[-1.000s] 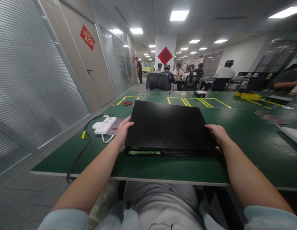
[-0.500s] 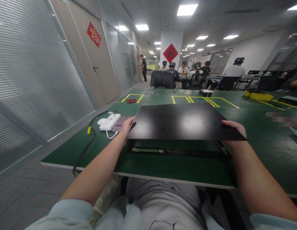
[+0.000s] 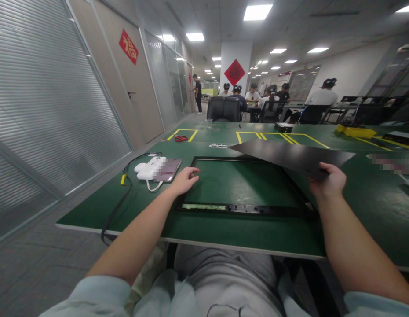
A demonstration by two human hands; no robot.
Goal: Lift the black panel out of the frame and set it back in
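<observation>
A thin black panel [image 3: 290,155] hangs tilted over the right part of the green table, with my right hand [image 3: 330,181] gripping its near right edge. Flat on the table lies a black rectangular frame [image 3: 273,210], with a green circuit strip [image 3: 204,206] along the left of its near side. The panel hides part of the frame's far right corner. My left hand [image 3: 186,179] is at the frame's left side, fingers apart and bent, holding nothing.
Left of the frame are a phone [image 3: 171,169], a white device [image 3: 148,169] and a black cable [image 3: 117,207]. Farther back are red scissors [image 3: 180,138], a clear cup [image 3: 208,123], a small black box [image 3: 283,127] and a yellow object [image 3: 356,131]. Several people sit beyond the table.
My left hand has let go of the panel. The panel has moved right and tilted in my right hand, uncovering the frame beneath.
</observation>
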